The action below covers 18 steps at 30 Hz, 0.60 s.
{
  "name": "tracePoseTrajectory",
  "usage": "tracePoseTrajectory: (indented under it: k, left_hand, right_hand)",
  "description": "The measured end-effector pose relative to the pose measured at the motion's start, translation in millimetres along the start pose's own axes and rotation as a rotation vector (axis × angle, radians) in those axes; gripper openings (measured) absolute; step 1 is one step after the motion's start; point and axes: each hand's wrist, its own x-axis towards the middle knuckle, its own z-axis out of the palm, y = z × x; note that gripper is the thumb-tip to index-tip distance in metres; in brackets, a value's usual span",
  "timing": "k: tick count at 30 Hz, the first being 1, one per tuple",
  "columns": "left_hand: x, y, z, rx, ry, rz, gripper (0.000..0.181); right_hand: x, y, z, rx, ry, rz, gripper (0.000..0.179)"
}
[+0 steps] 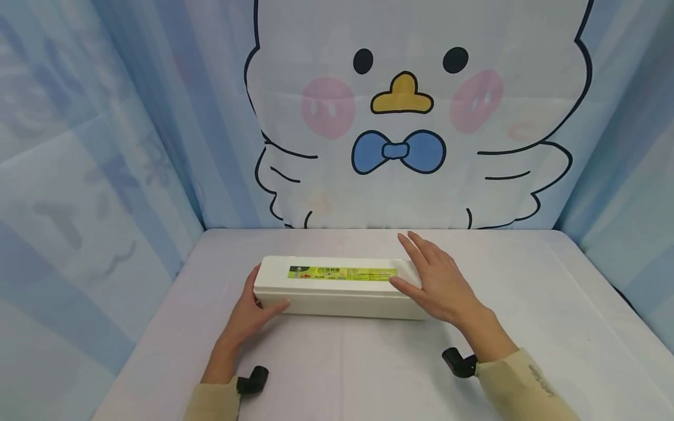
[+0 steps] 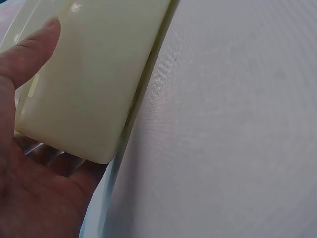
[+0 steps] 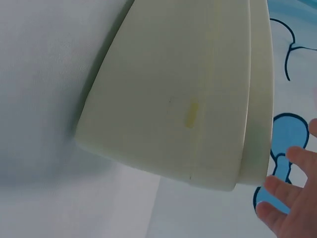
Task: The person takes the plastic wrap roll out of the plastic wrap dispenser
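A long cream plastic box [image 1: 342, 306] with a lid sits on the table, its length running from left to right. A yellow-green printed label [image 1: 342, 273] is stuck on the lid. My left hand [image 1: 247, 318] grips the box's left end, the thumb along the front wall and the other fingers round the end, partly hidden in the head view. At the opposite end, my right hand [image 1: 442, 289] is raised with spread, straight fingers and overlaps the lid's corner. The right wrist view shows those fingers beside the lid edge of the box [image 3: 168, 99], holding nothing.
A pale cloth covers the table [image 1: 347, 368]. Behind it hangs a curtain [image 1: 400, 199] printed with a cartoon bird in a blue bow tie, and striped blue curtains [image 1: 95, 204] close off the sides. Small black devices [image 1: 253, 380] stick out from both wrists.
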Motion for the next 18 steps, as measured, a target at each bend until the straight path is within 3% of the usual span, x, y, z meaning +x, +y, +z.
tracePoseTrajectory:
  k: [18]
  left_hand:
    - [1.6,-2.8,0.8,0.004,0.016,0.021,0.101]
  right_hand:
    - [17.1,-14.7,17.0,-0.046,-0.171,-0.061,0.089]
